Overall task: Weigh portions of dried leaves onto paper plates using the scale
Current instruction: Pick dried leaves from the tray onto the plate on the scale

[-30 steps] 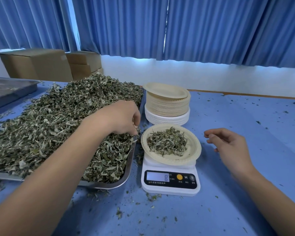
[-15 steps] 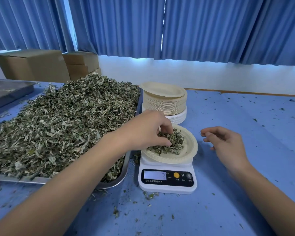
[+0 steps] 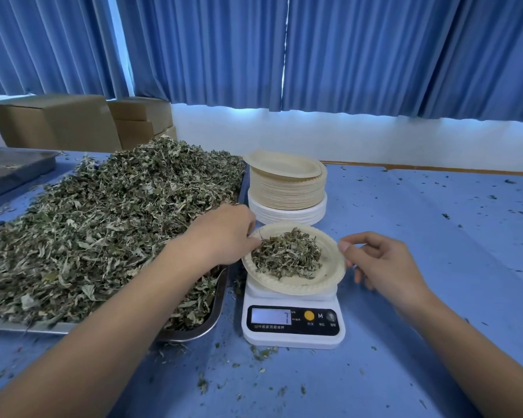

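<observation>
Paper plate (image 3: pixel 299 289) sat on the scale (image 3: pixel 293 336), a bit tilted, with a portion of dried leaves (image 3: pixel 286 256) piled in its middle. Right hand (image 3: pixel 381 263) was at the plate's right rim, thumb (image 3: pixel 346 246) on top of the edge and fingers curled below it, pinching the rim. Left hand (image 3: pixel 224 233) was at the opposite, left rim with its fingers curled and touching the edge. Whether it pinched the rim or some leaves, could not tell. So the plate lay between the two hands, and the leaf pile was touched by neither palm. Scale display (image 3: pixel 271 315) showed a 7.

Metal tray (image 3: pixel 215 300) stood just left of the scale, with a big leaf heap (image 3: pixel 103 230) on it. The left forearm crossed over the tray's near right corner. Plate stack (image 3: pixel 287 191) stood right behind the scale, close to the far rim of the held plate. Leaf crumbs were scattered over the blue table (image 3: pixel 420 297). Cardboard boxes (image 3: pixel 58 122) were at far left and blue curtains (image 3: pixel 344 55) behind.
</observation>
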The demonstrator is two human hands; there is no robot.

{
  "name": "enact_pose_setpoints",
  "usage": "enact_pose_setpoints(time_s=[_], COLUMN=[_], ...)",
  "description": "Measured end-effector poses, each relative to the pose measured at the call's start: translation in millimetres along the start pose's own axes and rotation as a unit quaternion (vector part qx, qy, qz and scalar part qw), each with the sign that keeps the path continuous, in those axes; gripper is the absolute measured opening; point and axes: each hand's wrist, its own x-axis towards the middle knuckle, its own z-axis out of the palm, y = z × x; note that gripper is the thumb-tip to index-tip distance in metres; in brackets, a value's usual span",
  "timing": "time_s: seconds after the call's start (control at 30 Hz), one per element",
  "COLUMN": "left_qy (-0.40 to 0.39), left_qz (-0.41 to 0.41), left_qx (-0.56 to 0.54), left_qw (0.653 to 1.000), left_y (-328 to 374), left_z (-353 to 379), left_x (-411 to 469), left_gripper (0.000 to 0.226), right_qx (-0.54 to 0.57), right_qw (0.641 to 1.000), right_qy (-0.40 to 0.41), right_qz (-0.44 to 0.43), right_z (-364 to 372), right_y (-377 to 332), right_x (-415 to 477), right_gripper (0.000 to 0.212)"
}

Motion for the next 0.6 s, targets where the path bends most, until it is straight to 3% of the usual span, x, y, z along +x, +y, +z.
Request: enact_pose_setpoints(time_s=[0.2, 0.4, 0.53, 0.6], left_qy=[-0.014, -0.024, -0.044, -0.07], left_qz=[-0.017, -0.035, -0.059, -0.111], left_qx=[-0.076, -0.228, -0.358, -0.463], left_qw=[0.997, 0.973, 0.931, 0.877], left_y=[4, 45, 102, 132], left_z=[4, 7, 20, 30], left_x=[5, 35, 71, 91], left_gripper=[0.032, 0.04, 0.016, 0.007], right_qx=[0.01, -0.003, -0.023, -0.036], right_qw=[0.999, 0.995, 0.986, 0.981], right_qy=[-0.031, 0.037, 0.114, 0.148], right_qz=[0.036, 0.091, 0.116, 0.124], right_z=[2, -47, -97, -116], right_y=[-8, -10, -2, 5], right_x=[-3, 20, 56, 79], right_gripper=[0.011, 0.006, 0.003, 0.005])
